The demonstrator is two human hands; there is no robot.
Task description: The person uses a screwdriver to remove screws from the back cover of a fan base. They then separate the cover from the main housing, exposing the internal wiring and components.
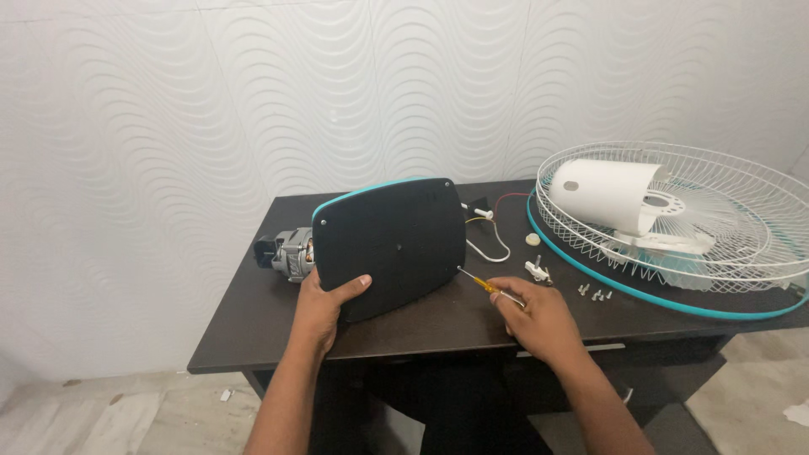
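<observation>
Left hand (324, 305) clamped on lower edge of black fan base (389, 246), thumb over front face, base tilted up on dark desk (253, 329). Right hand (539, 318) closed around yellow-handled screwdriver (482, 283), tip set at lower right corner of base, just left of that hand. Best done by keeping shaft square to screw, pressing in firmly, bracing base steady against turning force. Motor (291, 253) poking out behind base, just above left hand. Loose screws (594, 294) lying right of screwdriver hand; worth keeping clear of desk edge. Wire fan guard (716, 244) with white housing (602, 195) farther right, well apart.
</observation>
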